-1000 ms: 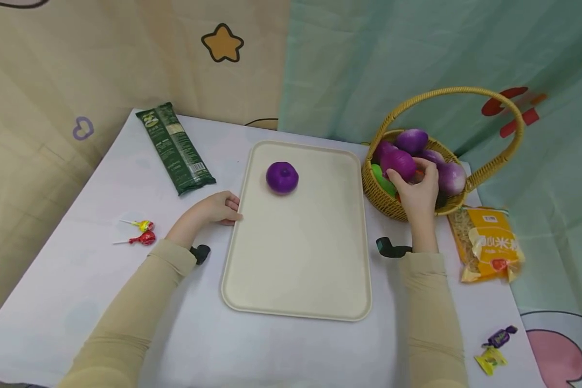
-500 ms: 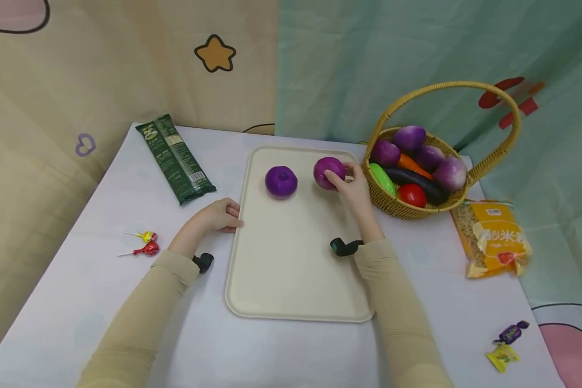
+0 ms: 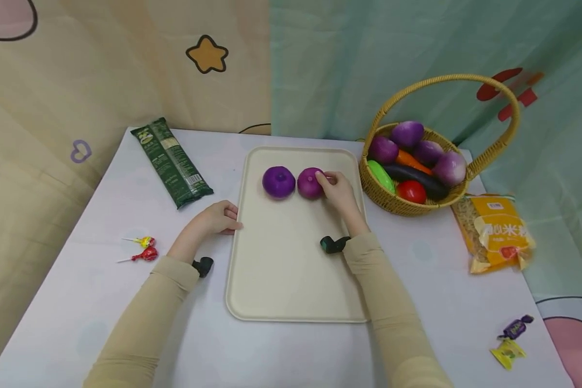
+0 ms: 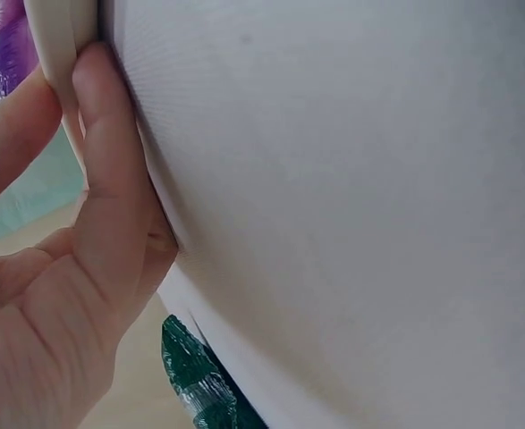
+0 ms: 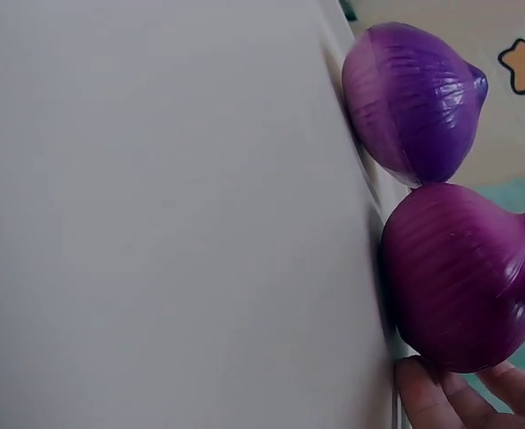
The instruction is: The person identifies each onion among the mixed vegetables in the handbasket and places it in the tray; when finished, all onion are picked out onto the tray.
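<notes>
Magenta onion [image 3: 307, 185] on beige tray [image 3: 286, 258], held.
Right hand [image 3: 339, 193] pinches it just beside the violet onion [image 3: 278, 182], in the tray's far half; left hand [image 3: 218, 218] pinches the tray's left rim between thumb and fingers.

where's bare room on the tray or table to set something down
On the tray, the near half left of the right sleeve is bare; so is the table between that sleeve and the wrapped candies. It is crowded at the tray's far end, where the right hand holds one purple onion beside a darker onion, and in the basket.
</notes>
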`<state>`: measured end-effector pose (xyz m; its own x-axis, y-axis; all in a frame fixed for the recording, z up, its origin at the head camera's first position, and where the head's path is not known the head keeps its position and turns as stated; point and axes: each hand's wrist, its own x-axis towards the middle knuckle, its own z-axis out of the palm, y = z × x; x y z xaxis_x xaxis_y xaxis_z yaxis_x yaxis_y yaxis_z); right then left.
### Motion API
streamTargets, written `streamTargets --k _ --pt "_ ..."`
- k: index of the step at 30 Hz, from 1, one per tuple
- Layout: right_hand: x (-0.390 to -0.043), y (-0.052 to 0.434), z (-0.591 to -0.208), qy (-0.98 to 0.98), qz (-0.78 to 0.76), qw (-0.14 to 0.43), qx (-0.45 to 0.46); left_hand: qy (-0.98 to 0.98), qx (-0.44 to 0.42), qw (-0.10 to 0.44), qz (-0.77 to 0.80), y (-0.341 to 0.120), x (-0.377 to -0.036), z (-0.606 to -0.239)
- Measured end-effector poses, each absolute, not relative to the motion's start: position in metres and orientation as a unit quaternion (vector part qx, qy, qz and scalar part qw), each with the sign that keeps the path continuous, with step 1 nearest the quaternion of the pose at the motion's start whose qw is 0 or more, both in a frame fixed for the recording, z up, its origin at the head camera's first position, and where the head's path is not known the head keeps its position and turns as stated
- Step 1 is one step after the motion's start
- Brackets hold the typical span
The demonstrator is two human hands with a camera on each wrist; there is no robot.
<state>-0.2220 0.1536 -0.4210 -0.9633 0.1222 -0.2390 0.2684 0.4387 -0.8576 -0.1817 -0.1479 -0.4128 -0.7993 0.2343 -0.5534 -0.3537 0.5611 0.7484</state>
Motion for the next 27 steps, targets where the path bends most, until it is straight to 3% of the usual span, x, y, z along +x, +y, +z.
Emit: streamTargets --k 11,15,22,27 --pt "-0.215 0.162 -0.409 0.850 -0.512 0.083 0.091 0.846 -0.011 0.287 0.449 -0.149 -0.182 -0.418" --pt "-0.213 0.170 -0.399 0.855 -0.508 0.062 0.080 0.845 -0.016 0.288 0.450 -0.152 -0.180 -0.419" --pt "-0.201 0.217 -0.372 0.851 -0.515 -0.063 0.079 0.846 -0.007 0.293 0.446 -0.153 -0.179 -0.419" --pt "-0.188 0.264 -0.356 0.850 -0.486 -0.158 0.129 0.844 0.008 0.293 0.449 -0.151 -0.181 -0.416"
